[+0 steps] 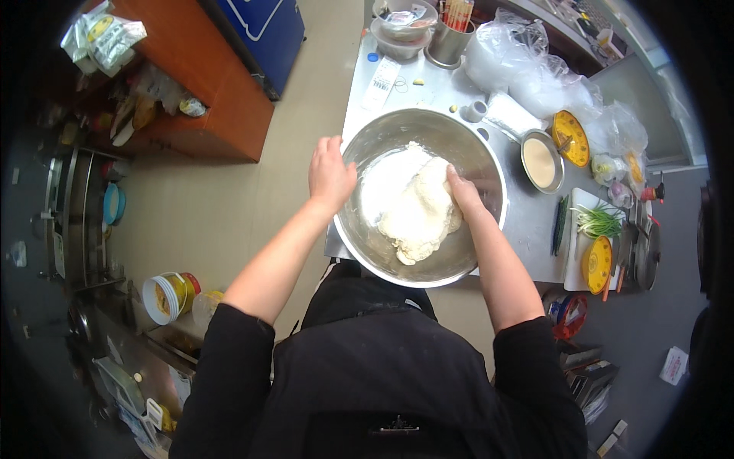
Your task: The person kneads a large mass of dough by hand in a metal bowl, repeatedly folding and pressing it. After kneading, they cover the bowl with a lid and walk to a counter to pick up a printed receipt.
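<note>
A large stainless steel mixing bowl [421, 277] sits at the near edge of the steel table. Inside it lies a pale, rough-surfaced lump of dough [421, 209], folded and elongated. My right hand [463, 192] grips the dough's right side, thumb on top and the other fingers mostly hidden. At the bowl's left rim is my left hand [331, 175], its thumb over the rim and its fingers along the outside. Bright glare covers part of the bowl's bottom.
Right of the bowl stand a steel bowl of beige liquid [541, 163], a yellow bowl [572, 139] and a white cutting board [576, 252] with green onions [599, 222]. Plastic bags [516, 60] and a steel chopstick holder [450, 43] are behind. A wooden cabinet [235, 123] stands left.
</note>
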A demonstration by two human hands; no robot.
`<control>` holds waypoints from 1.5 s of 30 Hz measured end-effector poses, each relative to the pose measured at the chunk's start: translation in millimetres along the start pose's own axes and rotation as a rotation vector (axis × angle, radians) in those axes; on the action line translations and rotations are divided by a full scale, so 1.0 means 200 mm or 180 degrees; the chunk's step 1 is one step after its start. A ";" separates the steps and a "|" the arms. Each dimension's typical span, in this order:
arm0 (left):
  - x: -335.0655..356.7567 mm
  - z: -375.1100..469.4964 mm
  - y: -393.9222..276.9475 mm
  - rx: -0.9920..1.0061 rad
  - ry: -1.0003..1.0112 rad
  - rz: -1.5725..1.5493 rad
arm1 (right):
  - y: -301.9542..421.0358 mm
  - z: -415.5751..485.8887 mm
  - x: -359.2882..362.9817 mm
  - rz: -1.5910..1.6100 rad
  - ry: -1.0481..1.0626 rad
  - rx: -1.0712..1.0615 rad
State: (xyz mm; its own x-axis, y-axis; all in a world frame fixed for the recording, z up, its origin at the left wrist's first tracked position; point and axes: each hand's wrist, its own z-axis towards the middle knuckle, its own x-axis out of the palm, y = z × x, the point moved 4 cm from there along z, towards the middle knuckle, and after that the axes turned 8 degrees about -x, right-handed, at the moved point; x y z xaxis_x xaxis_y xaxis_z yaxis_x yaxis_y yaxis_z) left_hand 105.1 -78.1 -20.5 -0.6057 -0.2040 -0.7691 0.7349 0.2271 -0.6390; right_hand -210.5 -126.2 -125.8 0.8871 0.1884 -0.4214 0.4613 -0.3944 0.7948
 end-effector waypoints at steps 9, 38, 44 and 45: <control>0.10 -0.07 0.00 -0.0130 0.0188 -0.0265 | 0.35 -0.04 0.04 -0.0011 0.0762 0.0286; 0.33 0.32 -0.28 0.0773 0.1444 -0.0252 | 0.54 -0.76 -0.11 -0.2159 0.0359 -0.2872; 0.30 0.30 -0.27 0.0663 0.1230 -0.0758 | 0.53 -0.30 0.32 -0.2697 0.0313 -0.2501; 0.30 0.31 -0.27 0.0634 0.1227 -0.0784 | 0.52 -0.23 0.37 -0.2720 0.0349 -0.2403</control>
State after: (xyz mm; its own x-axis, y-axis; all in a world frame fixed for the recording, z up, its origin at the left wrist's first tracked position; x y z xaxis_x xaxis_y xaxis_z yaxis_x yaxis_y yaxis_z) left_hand 48.7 -161.3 -30.8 -0.8097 0.1467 -0.5682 0.5770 0.0224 -0.8164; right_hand -96.5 -112.7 -53.3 0.2585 0.2272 -0.9389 0.7733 0.5338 0.3421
